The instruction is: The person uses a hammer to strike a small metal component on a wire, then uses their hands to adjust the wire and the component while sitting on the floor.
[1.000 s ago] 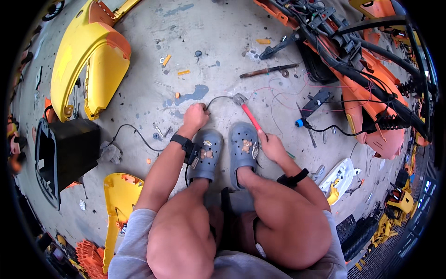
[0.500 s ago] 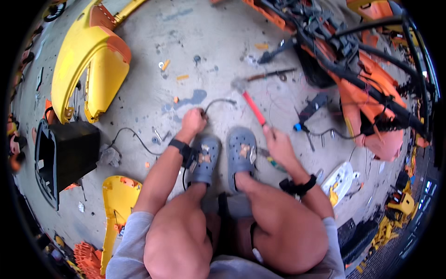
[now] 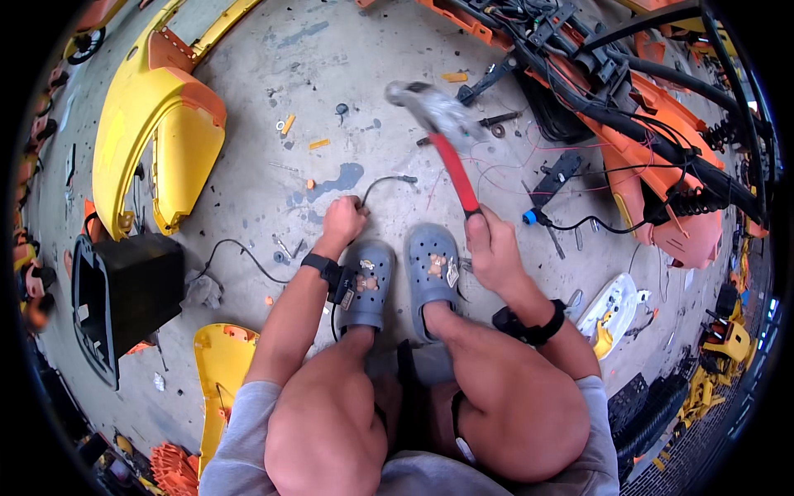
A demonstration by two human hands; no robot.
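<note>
- The right hand (image 3: 494, 252), lower right of centre, is wrapping closed around the hammer (image 3: 455, 174), whose blurred head is seemingly staying clear of the cable.
- The left hand (image 3: 343, 221), at centre, is curling shut over the black cable (image 3: 382, 180); its fingers are hiding the grip.
- The cable's tip is lying free at centre, keeping its end fitting: apparently unfinished.
- Upper left, the yellow fairing (image 3: 188, 161) is already lying loose.
- Upper right, the vehicle frame (image 3: 595, 99) is still carrying wiring and orange panels.
</note>
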